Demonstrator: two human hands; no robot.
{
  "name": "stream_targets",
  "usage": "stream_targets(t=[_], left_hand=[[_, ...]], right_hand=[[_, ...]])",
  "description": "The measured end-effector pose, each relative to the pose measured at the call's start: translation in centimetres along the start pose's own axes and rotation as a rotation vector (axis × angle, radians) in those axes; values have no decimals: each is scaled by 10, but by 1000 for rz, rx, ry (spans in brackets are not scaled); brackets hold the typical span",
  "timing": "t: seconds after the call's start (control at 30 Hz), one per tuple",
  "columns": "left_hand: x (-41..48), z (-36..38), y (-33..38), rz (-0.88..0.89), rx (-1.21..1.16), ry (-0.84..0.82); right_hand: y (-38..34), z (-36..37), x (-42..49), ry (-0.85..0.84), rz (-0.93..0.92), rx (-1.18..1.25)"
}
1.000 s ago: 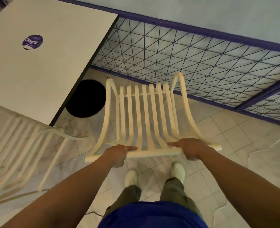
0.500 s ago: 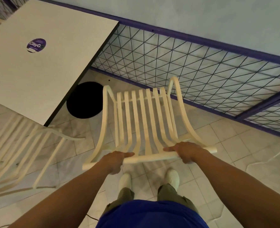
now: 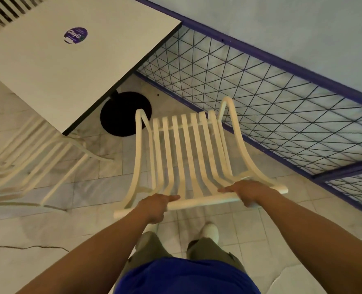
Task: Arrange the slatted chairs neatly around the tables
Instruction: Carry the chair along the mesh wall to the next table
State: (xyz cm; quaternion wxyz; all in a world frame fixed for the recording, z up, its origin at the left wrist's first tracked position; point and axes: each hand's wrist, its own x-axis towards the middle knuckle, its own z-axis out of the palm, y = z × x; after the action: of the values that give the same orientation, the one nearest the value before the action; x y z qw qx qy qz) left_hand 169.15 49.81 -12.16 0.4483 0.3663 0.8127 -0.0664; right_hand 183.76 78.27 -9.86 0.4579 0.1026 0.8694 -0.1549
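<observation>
A cream slatted chair (image 3: 186,158) stands in front of me on the tiled floor, its seat pointing away toward the railing. My left hand (image 3: 156,206) grips the left part of its top rail, and my right hand (image 3: 250,193) grips the right part. The white square table (image 3: 54,66) with a purple round sticker lies to the upper left, its black round base (image 3: 122,115) just beyond the chair's front left corner. A second cream slatted chair (image 3: 29,166) stands at the table's near side on the left, blurred.
A purple-framed wire mesh railing (image 3: 271,107) runs diagonally behind the chair, close to its right side. Slats of another chair (image 3: 3,9) show at the top left beyond the table. My shoes (image 3: 209,230) stand on the pale floor tiles (image 3: 48,234) directly behind the chair.
The chair has shifted a little toward the table base while both hands keep their hold on the top rail. My view has swung so more of the table shows.
</observation>
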Motion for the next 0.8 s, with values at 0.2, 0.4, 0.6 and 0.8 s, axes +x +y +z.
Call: stream_targets(t=[0.2, 0.4, 0.6, 0.8], left_hand=[[1, 13, 27, -40, -89, 34], [4, 17, 41, -72, -128, 65], [5, 19, 42, -74, -132, 67], [4, 15, 41, -67, -143, 25]], right_hand=[[22, -15, 2, -11, -29, -113], [34, -25, 7, -32, -53, -186], [37, -23, 10, -47, -62, -192], [36, -19, 9, 11, -45, -183]])
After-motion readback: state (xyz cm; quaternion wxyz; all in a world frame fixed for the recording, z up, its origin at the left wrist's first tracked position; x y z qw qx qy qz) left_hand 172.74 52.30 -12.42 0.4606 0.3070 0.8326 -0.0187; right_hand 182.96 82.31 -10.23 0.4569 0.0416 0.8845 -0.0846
